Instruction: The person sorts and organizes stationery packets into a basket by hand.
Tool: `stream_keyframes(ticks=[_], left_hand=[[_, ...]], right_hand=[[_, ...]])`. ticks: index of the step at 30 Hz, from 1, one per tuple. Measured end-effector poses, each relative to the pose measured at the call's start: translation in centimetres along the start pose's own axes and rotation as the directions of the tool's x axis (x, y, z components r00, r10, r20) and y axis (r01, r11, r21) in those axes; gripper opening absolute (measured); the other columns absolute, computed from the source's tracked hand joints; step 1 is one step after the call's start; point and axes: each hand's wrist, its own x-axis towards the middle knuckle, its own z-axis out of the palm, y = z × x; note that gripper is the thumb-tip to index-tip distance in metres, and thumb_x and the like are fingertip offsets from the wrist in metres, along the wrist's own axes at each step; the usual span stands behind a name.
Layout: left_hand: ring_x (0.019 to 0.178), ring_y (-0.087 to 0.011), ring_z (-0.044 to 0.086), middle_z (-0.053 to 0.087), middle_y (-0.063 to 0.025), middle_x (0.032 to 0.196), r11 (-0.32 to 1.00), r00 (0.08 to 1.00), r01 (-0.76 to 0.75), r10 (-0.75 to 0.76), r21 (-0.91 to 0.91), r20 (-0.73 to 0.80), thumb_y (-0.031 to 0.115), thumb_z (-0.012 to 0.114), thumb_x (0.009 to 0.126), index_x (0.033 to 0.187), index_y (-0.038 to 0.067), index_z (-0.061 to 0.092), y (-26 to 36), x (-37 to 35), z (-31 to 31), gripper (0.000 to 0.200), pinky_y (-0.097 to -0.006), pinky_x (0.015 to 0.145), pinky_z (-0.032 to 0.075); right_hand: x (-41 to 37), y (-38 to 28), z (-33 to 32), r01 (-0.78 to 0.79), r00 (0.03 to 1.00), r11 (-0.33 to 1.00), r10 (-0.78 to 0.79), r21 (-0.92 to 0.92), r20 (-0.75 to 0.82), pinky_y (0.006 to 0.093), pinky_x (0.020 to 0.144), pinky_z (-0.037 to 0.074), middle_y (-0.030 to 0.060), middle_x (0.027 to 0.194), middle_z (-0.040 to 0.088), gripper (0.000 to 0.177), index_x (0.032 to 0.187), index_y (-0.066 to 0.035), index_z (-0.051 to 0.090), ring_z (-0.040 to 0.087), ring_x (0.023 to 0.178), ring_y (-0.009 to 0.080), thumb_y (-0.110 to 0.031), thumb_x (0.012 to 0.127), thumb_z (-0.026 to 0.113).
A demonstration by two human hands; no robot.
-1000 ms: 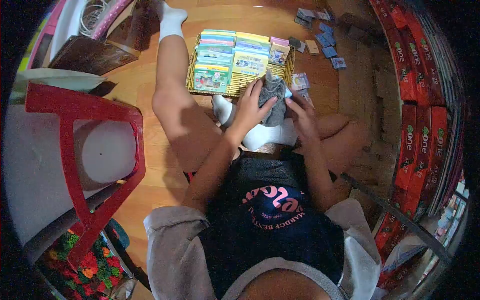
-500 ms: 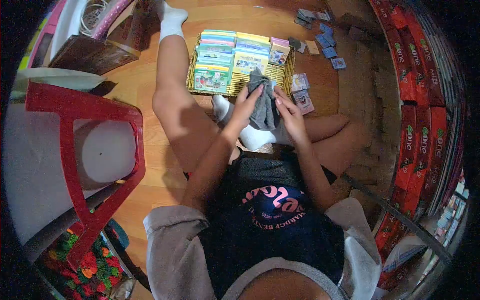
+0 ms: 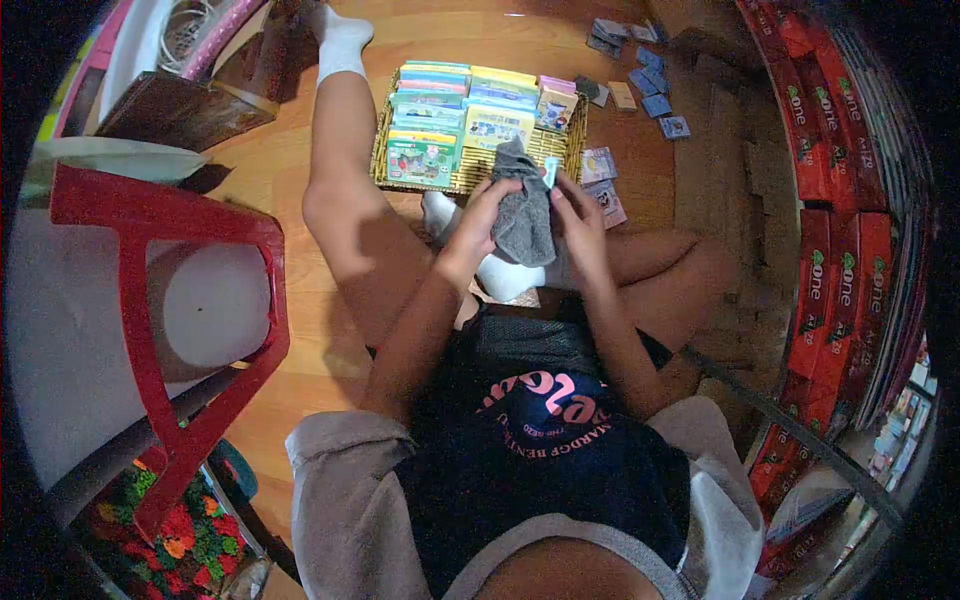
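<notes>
A grey cloth (image 3: 524, 212) is held up between the two hands, just above the person's lap and on the near side of a basket (image 3: 378, 140). The left hand (image 3: 478, 215) is closed on the left side of the cloth, with its fingers curled over the edge. The right hand (image 3: 577, 215) is pressed against the right side of the cloth. A small light-blue thing (image 3: 549, 172) is pinched in the fingers of the right hand and sticks up beside the top of the cloth. What this small thing is cannot be told. The top of the cloth is seen in front of the near rim of the basket.

The basket is set on the wooden floor (image 3: 270, 170), between the person's legs. It is filled with flat, bright boxes (image 3: 430, 145) laid in rows. A white sock (image 3: 505, 278) is worn on the foot that is tucked under the hands. Another white sock (image 3: 343, 45) is worn on the foot stretched out far to the left of the basket.

Some small cards (image 3: 603, 178) are lying on the floor just right of the basket, and more cards (image 3: 650, 85) are spread farther away. A red chair (image 3: 160, 270) is seen on the left. Red boxes (image 3: 830, 250) are stacked along the right side.
</notes>
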Motion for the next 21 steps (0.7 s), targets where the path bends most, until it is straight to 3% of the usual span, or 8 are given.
stream_keyframes(ticks=[3, 5, 8, 10, 11, 17, 20, 21], left_hand=[[0.07, -0.0171, 0.058, 0.059, -0.0075, 0.08, 0.999, 0.997, -0.037, 0.037, -0.002, 0.062, 0.009, 0.051, 0.074, 0.09, 0.002, 0.054, -0.6, 0.6, -0.5, 0.017, -0.0283, 0.065, 0.047], [0.07, -0.0171, 0.058, 0.059, -0.0077, 0.08, 0.999, 0.996, -0.034, 0.037, -0.04, 0.078, 0.01, 0.052, 0.075, 0.09, 0.001, 0.054, -0.7, 1.1, -1.1, 0.018, -0.028, 0.065, 0.047], [0.072, -0.0172, 0.059, 0.059, -0.0087, 0.082, 0.987, 0.996, 0.031, -0.018, -0.155, 0.087, 0.014, 0.049, 0.079, 0.092, 0.001, 0.054, -0.2, 1.1, -1.2, 0.019, -0.0283, 0.066, 0.048], [0.072, -0.0175, 0.059, 0.059, -0.0089, 0.083, 0.988, 0.995, 0.022, -0.007, -0.15, 0.1, 0.014, 0.048, 0.08, 0.092, 0.0, 0.054, -0.4, 1.5, -1.4, 0.02, -0.0287, 0.066, 0.048], [0.072, -0.0178, 0.059, 0.059, -0.0092, 0.083, 0.989, 0.994, 0.013, 0.003, -0.144, 0.11, 0.014, 0.047, 0.081, 0.093, 0.0, 0.054, -0.5, 1.7, -1.6, 0.02, -0.0292, 0.066, 0.048], [0.072, -0.0186, 0.059, 0.059, -0.0097, 0.083, 0.993, 0.981, 0.075, -0.057, -0.094, 0.184, 0.015, 0.047, 0.081, 0.092, 0.0, 0.054, -0.1, 0.8, -1.1, 0.02, -0.0304, 0.065, 0.049], [0.075, -0.0191, 0.058, 0.058, -0.0087, 0.088, 0.979, 0.98, 0.095, -0.06, -0.181, 0.19, 0.014, 0.048, 0.081, 0.098, 0.002, 0.051, -0.3, 1.6, -2.1, 0.021, -0.0313, 0.067, 0.048], [0.075, -0.0191, 0.058, 0.058, -0.0087, 0.088, 0.979, 0.98, 0.096, -0.061, -0.181, 0.191, 0.014, 0.048, 0.081, 0.098, 0.002, 0.051, -0.1, 1.4, -1.9, 0.021, -0.0313, 0.067, 0.048]], right_hand=[[-0.4, 0.4, 0.4, 0.055, 0.998, 0.986, -0.055, -0.157, 0.005, 0.0279, 0.088, 0.033, 0.0156, 0.108, 0.052, 0.035, 0.109, 0.002, 0.049, 0.047, 0.103, 0.0196, -0.016, 0.079, 0.054], [-0.4, 0.3, 0.6, 0.087, 0.996, 0.986, -0.086, -0.14, 0.019, 0.0293, 0.09, 0.032, 0.0163, 0.108, 0.052, 0.034, 0.108, 0.003, 0.049, 0.046, 0.104, 0.0219, -0.015, 0.079, 0.053], [-0.5, 0.2, 0.4, 0.149, 0.988, 0.96, -0.134, -0.237, 0.077, 0.0307, 0.092, 0.03, 0.0169, 0.11, 0.051, 0.035, 0.11, 0.003, 0.048, 0.045, 0.107, 0.0253, -0.006, 0.076, 0.051], [-0.6, 0.4, 0.3, 0.349, 0.937, 0.861, -0.313, -0.371, 0.155, 0.0319, 0.093, 0.03, 0.0176, 0.111, 0.049, 0.042, 0.113, 0.001, 0.045, 0.044, 0.107, 0.0274, 0.003, 0.07, 0.048], [-0.6, 0.5, 0.4, 0.351, 0.936, 0.86, -0.315, -0.371, 0.156, 0.0319, 0.093, 0.03, 0.0176, 0.111, 0.049, 0.042, 0.113, 0.001, 0.045, 0.044, 0.107, 0.0274, 0.003, 0.07, 0.048], [0.9, 1.1, -0.8, 0.249, 0.967, 0.837, -0.24, -0.487, 0.081, 0.033, 0.088, 0.034, 0.0166, 0.111, 0.049, 0.043, 0.112, -0.001, 0.046, 0.047, 0.103, 0.0273, 0.004, 0.069, 0.05], [2.3, 1.3, -2.4, 0.269, 0.909, 0.847, -0.381, -0.458, -0.171, 0.0314, 0.083, 0.039, 0.0133, 0.107, 0.051, 0.038, 0.109, -0.002, 0.046, 0.05, 0.097, 0.0238, -0.009, 0.074, 0.059], [2.4, 1.1, -2.8, 0.269, 0.908, 0.847, -0.381, -0.459, -0.172, 0.0314, 0.083, 0.039, 0.0133, 0.107, 0.051, 0.038, 0.109, -0.002, 0.046, 0.05, 0.097, 0.0238, -0.009, 0.074, 0.059]])
